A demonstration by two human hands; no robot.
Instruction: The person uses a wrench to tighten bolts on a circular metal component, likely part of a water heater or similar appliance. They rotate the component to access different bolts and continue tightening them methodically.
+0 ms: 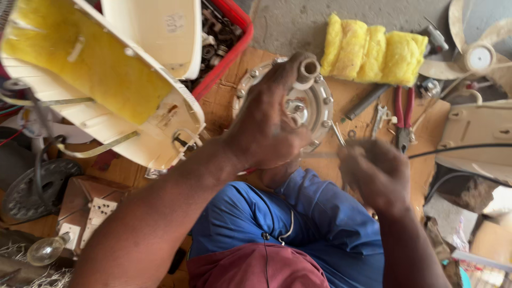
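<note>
My left hand (266,125) reaches in from the lower left and is closed around a round silver motor housing (320,106) ringed with bolts, held above my blue-clad lap. A short beige tube (308,70) sticks out by its fingertips. My right hand (376,173), blurred by motion, sits just right of the housing. Its fingers are closed on a thin metal tool (322,155) that points left toward the housing's lower edge.
A cream appliance casing with yellow padding (101,80) lies at upper left beside a red crate (234,48) of metal parts. Folded yellow cloth (373,48), red-handled pliers (402,114), a small spanner (380,114) and a fan blade (477,56) lie on cardboard. A bulb (45,249) lies lower left.
</note>
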